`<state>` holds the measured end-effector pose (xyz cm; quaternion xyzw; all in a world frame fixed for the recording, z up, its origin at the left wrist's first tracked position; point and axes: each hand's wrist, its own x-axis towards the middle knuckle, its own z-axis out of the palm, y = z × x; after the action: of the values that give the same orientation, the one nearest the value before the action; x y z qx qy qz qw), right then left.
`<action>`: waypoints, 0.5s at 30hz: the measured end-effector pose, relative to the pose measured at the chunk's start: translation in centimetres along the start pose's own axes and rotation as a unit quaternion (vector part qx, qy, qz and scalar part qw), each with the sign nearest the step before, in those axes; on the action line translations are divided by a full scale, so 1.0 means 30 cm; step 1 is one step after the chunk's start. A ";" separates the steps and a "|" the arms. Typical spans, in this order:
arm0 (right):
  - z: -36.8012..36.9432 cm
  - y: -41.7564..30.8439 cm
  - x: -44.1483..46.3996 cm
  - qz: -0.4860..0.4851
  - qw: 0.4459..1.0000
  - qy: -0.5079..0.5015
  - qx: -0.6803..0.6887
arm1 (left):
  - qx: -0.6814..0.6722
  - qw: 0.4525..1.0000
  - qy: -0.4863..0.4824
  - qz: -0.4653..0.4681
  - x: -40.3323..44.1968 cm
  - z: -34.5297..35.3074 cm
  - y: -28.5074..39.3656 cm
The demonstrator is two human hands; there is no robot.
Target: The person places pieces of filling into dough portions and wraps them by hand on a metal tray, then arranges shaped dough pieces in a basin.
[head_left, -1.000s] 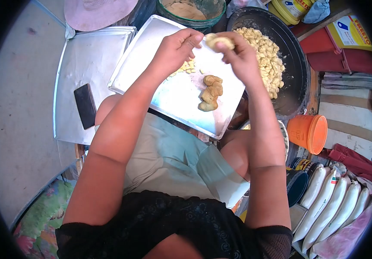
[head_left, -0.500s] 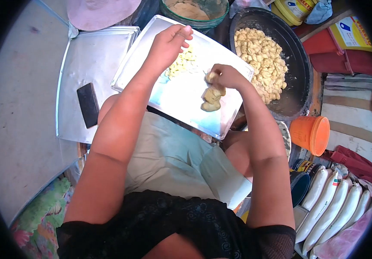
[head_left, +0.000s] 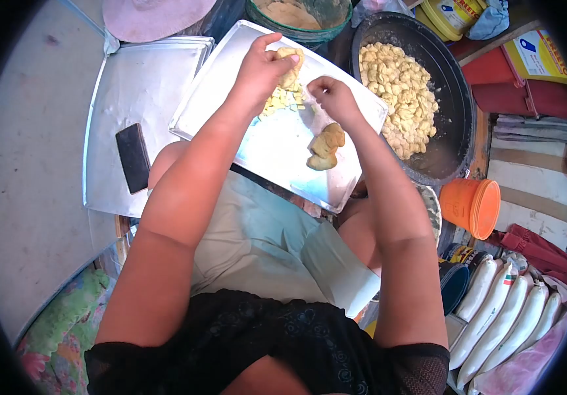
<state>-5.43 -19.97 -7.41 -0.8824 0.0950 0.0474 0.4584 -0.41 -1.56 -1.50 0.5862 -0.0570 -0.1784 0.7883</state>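
Note:
A silver baking tray (head_left: 277, 161) rests across my lap. My left hand (head_left: 257, 74) holds a flattened lump of dough (head_left: 290, 69) over the far part of it. Below that dough lies a pile of small pale-yellow cubes (head_left: 283, 101), partly covered by my left hand. My right hand (head_left: 337, 101) is above the tray, to the right of the held dough and apart from it. Its fingers are curled into a pinch; whatever is between the tips, if anything, is too small to name. Nearer to me, more dough lumps (head_left: 326, 146) lie on the tray.
A black basin (head_left: 451, 148) full of dough lumps stands to the right. Stacked trays (head_left: 109, 99) at left carry a phone (head_left: 133, 159). An orange bucket (head_left: 471, 208) and several filled white bags (head_left: 494, 316) are at right. A green-rimmed basin (head_left: 300, 33) sits behind.
One dough lump has passed from my right hand to my left hand. My right hand has moved up and left, away from the lumps on the tray.

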 end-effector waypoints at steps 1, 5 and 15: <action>0.020 -0.010 -0.019 -0.033 0.993 0.010 -0.113 | -0.021 1.000 -0.003 -0.009 0.003 -0.007 0.005; 0.099 -0.064 -0.073 -0.021 0.961 0.041 -0.272 | -0.068 0.996 -0.021 -0.047 0.009 -0.022 0.026; 0.090 -0.025 -0.030 -0.084 0.965 0.006 -0.250 | -0.075 0.995 -0.034 -0.059 -0.001 -0.032 0.054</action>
<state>-6.15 -17.23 -8.20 -0.9740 0.0086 0.0257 0.2250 0.20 -0.27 -0.25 0.5215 -0.0353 -0.2485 0.8155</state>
